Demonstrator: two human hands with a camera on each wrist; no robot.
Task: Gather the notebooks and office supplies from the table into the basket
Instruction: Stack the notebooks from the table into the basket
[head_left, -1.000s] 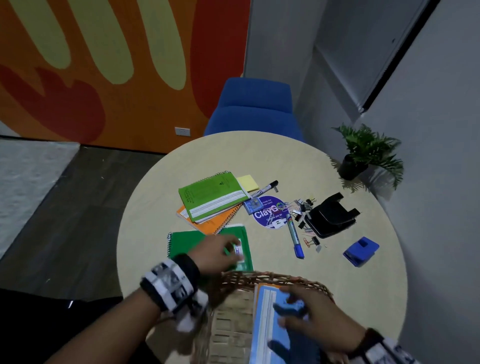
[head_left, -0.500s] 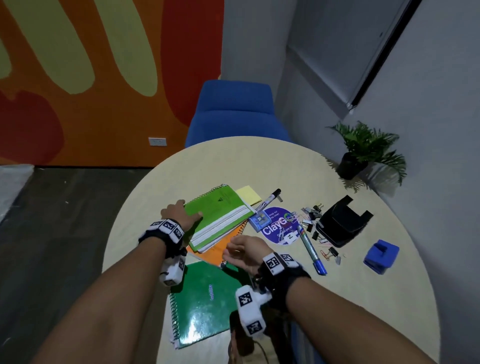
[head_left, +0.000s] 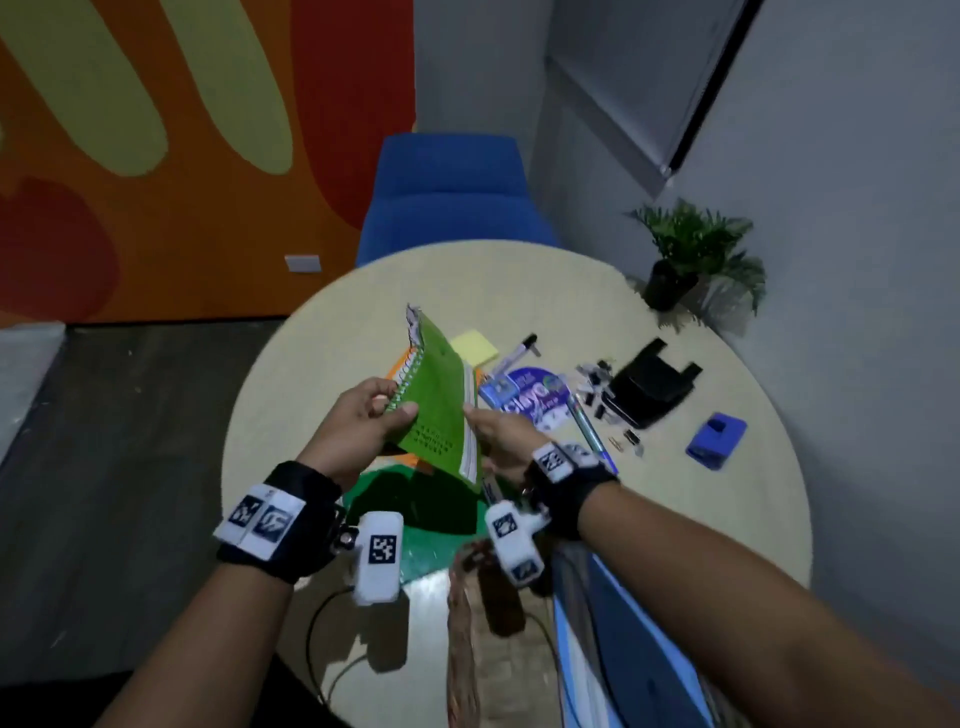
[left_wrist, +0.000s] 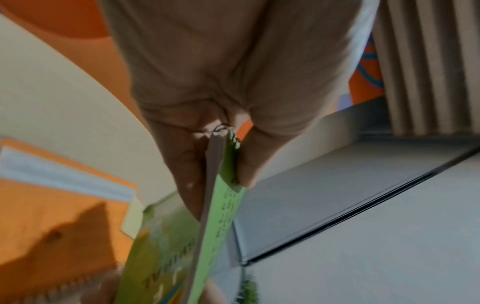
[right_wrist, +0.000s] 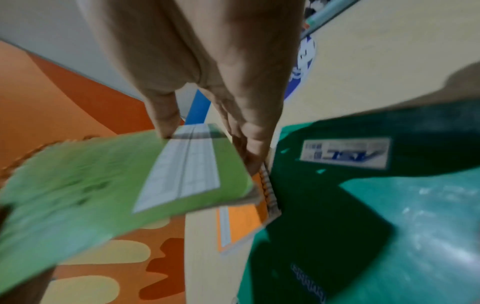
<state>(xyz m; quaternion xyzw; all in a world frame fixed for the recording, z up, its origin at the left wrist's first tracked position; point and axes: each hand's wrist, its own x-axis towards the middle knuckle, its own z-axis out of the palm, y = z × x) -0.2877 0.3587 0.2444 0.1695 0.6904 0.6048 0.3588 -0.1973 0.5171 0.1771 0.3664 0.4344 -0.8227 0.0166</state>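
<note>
Looking along the left hand (left_wrist: 207, 86), its fingers (left_wrist: 244, 164) pinch the light green notebook (head_left: 439, 410) at its spiral edge — hidden overhead — while the right hand (head_left: 506, 436) grips the opposite edge above the counter (head_left: 675, 519)

"Clayo" legible on round purple sticker (head_left: 535, 397); other print too blurred.

Light-green spiral notebook (head_left: 439, 405), tilted, seemingly off table

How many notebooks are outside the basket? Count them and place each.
3. Light green notebook: held by left hand and right hand. Orange notebook: on the table beneath it. Dark green notebook: beside it, nearer. More may hide beneath.
</note>
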